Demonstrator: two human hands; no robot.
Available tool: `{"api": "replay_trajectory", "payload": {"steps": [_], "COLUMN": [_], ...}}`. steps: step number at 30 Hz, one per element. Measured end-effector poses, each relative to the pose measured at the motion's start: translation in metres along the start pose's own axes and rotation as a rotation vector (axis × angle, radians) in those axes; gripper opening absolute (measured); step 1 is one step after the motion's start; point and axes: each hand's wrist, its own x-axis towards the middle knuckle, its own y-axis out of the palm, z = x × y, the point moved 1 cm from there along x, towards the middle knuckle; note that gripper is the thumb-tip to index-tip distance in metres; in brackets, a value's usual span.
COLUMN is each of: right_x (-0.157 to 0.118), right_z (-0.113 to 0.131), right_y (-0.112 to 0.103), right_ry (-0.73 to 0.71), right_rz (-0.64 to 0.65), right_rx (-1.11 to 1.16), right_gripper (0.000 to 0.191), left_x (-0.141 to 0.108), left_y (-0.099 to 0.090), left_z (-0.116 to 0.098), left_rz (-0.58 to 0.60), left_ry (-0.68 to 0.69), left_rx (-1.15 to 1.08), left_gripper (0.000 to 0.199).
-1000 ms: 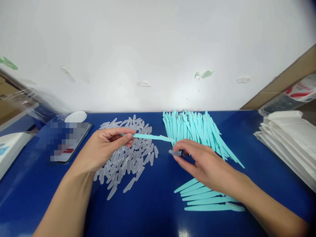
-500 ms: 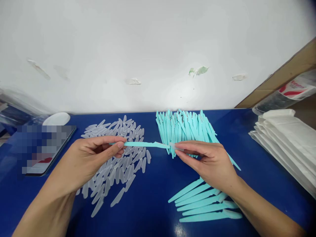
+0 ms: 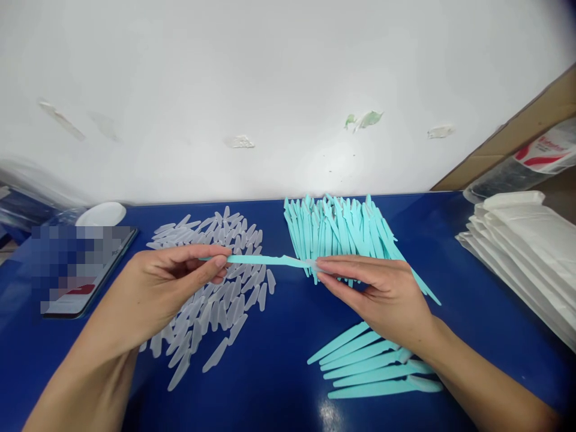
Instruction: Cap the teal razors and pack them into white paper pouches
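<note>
My left hand (image 3: 180, 282) pinches the handle of a turquoise eyebrow razor (image 3: 256, 260) between thumb and fingers, holding it level above the table. At its blade end, my right hand (image 3: 378, 294) pinches a translucent blade cap (image 3: 311, 264), which overlaps the razor's tip; how far it covers the blade is hard to tell. Under and beyond the left hand lies a spread of loose translucent caps (image 3: 234, 300). Behind the right hand is a heap of turquoise razors (image 3: 333, 228). Several razors with caps on their ends (image 3: 373, 375) lie in a fan below the right hand.
On the left of the blue table (image 3: 270, 384) lie a phone (image 3: 108, 264), partly pixelated, and a white round lid (image 3: 101, 214). A stack of white bags (image 3: 517, 246) stands on the right, with a plastic bottle (image 3: 535, 159) behind it. The white wall (image 3: 270, 90) closes off the back.
The cap in my right hand has moved slightly left, further over the razor's blade end. My left hand keeps its hold on the handle. The view has shifted a little.
</note>
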Motion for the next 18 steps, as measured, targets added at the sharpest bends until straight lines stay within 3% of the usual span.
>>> {"api": "replay_trajectory", "payload": {"steps": [11, 18], "right_x": [0.003, 0.013], "right_z": [-0.004, 0.001], "right_y": [-0.003, -0.034], "right_ry": [-0.108, -0.097], "right_rz": [0.057, 0.333], "right_rx": [-0.007, -0.028], "right_gripper": [0.021, 0.020], "left_x": [-0.011, -0.029], "left_y": [0.036, 0.064], "left_z": [-0.016, -0.036], "left_rz": [0.169, 0.364], "left_ry": [0.090, 0.368], "left_rx": [-0.049, 0.144], "left_gripper": [0.031, 0.022]}}
